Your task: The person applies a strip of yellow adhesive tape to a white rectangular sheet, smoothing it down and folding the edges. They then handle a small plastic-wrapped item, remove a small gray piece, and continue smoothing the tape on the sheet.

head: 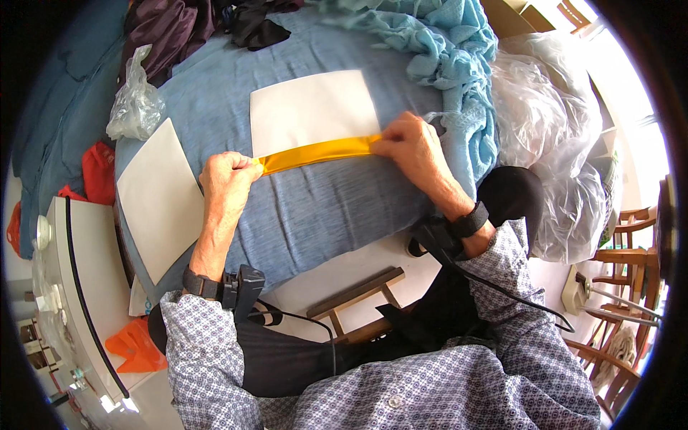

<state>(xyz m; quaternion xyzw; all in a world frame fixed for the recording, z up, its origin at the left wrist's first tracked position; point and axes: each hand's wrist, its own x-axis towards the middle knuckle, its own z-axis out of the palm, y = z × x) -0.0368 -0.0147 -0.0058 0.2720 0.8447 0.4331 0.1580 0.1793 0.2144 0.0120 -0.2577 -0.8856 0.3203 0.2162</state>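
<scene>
A strip of shiny yellow ribbon or tape [317,153] is stretched between my two hands. My left hand [226,177] pinches its left end between thumb and fingers. At the other end, my right hand [411,145] grips the strip the same way. Just beyond it lies a white sheet [314,110], and the strip runs along that sheet's near edge. Whether the strip is stuck to the sheet or only lies against it, I cannot tell. A second white sheet [158,199] rests at an angle to the left of my left hand.
Blue cloth [322,215] covers the bed-like surface. A clear plastic bag [137,99] and dark clothing [166,32] sit at the far left, a turquoise textile [457,59] at the right. Large plastic bags [543,118] stand beyond it. A wooden stool [355,295] stands below, between my legs.
</scene>
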